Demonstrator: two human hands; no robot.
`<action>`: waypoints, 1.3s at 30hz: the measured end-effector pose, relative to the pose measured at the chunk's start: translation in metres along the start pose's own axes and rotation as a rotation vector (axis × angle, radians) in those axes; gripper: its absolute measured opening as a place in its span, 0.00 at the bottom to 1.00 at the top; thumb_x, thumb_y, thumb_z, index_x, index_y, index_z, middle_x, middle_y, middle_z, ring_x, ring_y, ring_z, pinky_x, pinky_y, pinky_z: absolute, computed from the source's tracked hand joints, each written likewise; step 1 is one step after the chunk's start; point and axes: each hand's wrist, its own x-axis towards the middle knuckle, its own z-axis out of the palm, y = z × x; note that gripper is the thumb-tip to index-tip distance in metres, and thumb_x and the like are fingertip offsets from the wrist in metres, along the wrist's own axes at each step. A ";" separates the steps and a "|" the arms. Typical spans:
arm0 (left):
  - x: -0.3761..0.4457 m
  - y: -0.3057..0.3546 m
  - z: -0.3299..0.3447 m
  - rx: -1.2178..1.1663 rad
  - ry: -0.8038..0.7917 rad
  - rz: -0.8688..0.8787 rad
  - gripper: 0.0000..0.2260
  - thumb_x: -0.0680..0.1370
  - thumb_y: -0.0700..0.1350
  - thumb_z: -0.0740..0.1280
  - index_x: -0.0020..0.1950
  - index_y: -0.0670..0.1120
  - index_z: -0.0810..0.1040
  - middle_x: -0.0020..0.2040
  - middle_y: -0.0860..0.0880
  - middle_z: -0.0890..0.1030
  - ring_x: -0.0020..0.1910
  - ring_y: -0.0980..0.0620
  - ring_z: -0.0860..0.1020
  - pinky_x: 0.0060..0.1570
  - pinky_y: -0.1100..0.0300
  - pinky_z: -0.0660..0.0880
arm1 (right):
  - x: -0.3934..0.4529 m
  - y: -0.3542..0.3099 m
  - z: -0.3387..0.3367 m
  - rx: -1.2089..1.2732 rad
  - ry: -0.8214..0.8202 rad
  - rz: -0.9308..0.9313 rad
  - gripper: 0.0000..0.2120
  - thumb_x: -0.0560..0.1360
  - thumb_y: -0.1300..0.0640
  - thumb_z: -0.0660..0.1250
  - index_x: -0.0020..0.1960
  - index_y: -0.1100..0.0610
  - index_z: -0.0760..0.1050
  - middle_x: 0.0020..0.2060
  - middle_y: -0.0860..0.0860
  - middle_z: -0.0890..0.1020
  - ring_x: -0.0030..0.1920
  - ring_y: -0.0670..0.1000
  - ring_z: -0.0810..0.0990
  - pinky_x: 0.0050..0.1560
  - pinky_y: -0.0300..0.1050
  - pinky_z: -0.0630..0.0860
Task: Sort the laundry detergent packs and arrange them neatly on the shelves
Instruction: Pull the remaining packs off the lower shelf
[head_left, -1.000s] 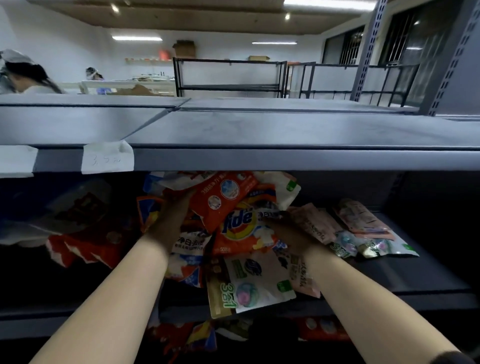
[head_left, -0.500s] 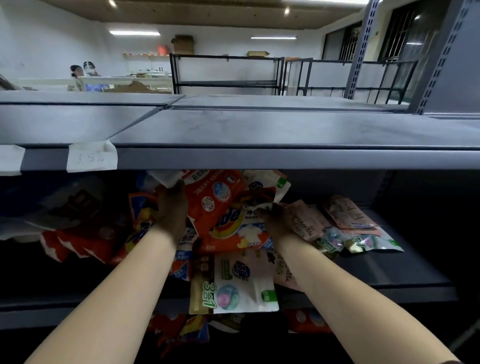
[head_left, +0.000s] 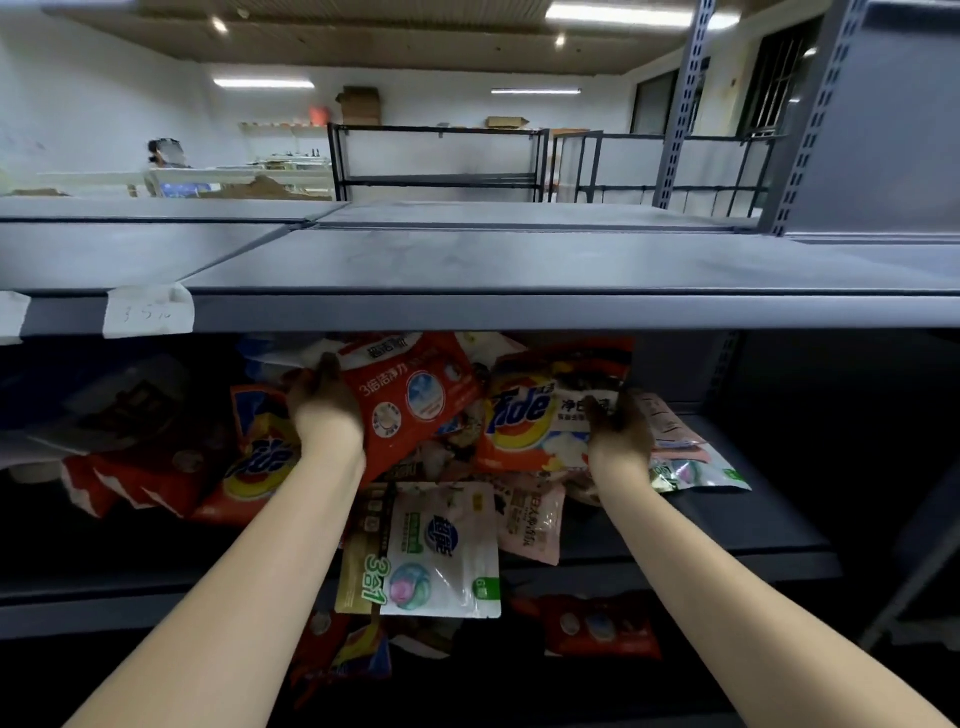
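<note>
"Tide" reads on the orange pack (head_left: 535, 421) at the middle of the shelf pile, and again on a second orange pack (head_left: 262, 457) lying to its left. The white pouch (head_left: 447, 551) hanging over the shelf's front edge shows "3in1" down its gold side, with a small "6" at its lower right corner. A paper tag (head_left: 149, 312) taped to the upper shelf's front edge (head_left: 519, 313) carries faint handwriting that looks like "3.5", though its last mark cannot be made out.

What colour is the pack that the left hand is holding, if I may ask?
Red pack, white label; head view.
</note>
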 end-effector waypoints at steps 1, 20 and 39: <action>-0.003 -0.003 0.002 -0.049 0.001 0.021 0.20 0.82 0.48 0.59 0.71 0.41 0.65 0.66 0.47 0.72 0.64 0.49 0.70 0.57 0.61 0.67 | 0.000 0.000 -0.008 -0.005 0.027 -0.018 0.17 0.79 0.53 0.63 0.67 0.56 0.70 0.60 0.55 0.78 0.55 0.56 0.77 0.54 0.51 0.75; -0.147 -0.032 0.018 0.318 -0.373 0.337 0.25 0.81 0.56 0.56 0.33 0.40 0.73 0.30 0.47 0.76 0.28 0.50 0.74 0.31 0.61 0.67 | -0.105 -0.018 -0.182 -0.072 0.701 -0.226 0.09 0.77 0.51 0.66 0.41 0.53 0.70 0.35 0.46 0.80 0.35 0.45 0.81 0.35 0.43 0.77; -0.352 -0.038 0.119 0.056 -0.842 0.211 0.23 0.80 0.60 0.57 0.33 0.47 0.77 0.31 0.48 0.83 0.32 0.47 0.83 0.41 0.45 0.81 | -0.122 -0.038 -0.405 -0.231 1.117 -0.336 0.10 0.77 0.49 0.65 0.43 0.55 0.71 0.37 0.52 0.81 0.40 0.58 0.80 0.43 0.54 0.76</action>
